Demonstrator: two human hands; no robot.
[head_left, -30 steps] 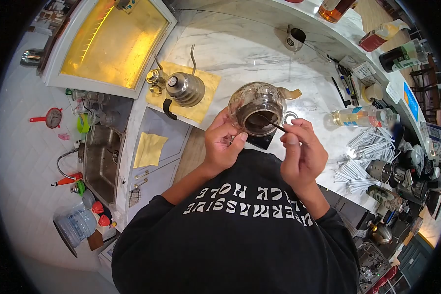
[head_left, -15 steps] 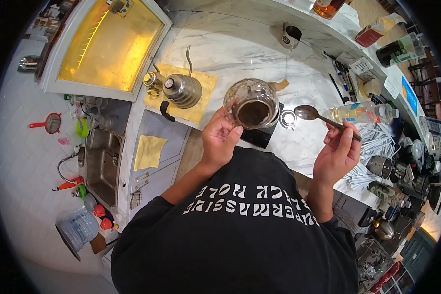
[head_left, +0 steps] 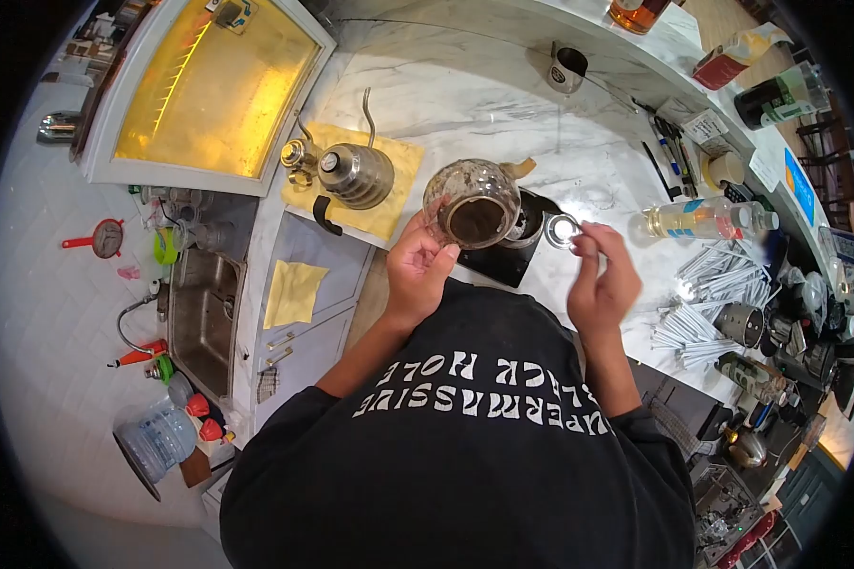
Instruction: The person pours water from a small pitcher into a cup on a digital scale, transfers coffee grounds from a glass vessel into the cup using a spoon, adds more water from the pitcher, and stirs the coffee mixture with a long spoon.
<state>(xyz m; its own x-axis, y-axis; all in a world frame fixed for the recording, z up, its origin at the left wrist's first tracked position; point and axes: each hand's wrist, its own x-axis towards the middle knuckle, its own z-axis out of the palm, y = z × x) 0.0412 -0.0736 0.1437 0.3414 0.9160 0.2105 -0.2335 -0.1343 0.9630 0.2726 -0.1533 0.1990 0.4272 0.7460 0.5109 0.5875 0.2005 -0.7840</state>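
My left hand (head_left: 417, 270) grips a round glass carafe (head_left: 465, 180) by its near side, thumb in front. The carafe is tilted over the counter; dark brown matter shows through its round end, and a tan tab (head_left: 520, 169) sticks out at the far side. My right hand (head_left: 605, 284) is closed in a pinch on the spoon's dark handle (head_left: 573, 226); most of the spoon is hard to make out. Just left of those fingertips, a metal cup (head_left: 527, 229) stands on a black scale (head_left: 493, 266), partly behind the carafe. A small round shiny dish (head_left: 561, 229) lies beside the scale.
A steel gooseneck kettle (head_left: 356, 175) stands on a yellow cloth (head_left: 403, 194) to the left. A clear bottle (head_left: 683, 219) and several white wrapped straws (head_left: 702, 332) lie at the right. A dark-and-clear cup (head_left: 566, 69) sits at the back. The sink (head_left: 199, 322) is far left.
My right hand has moved left with the spoon, from beside the bottle to near the metal cup. The carafe has shifted slightly left in my left hand.
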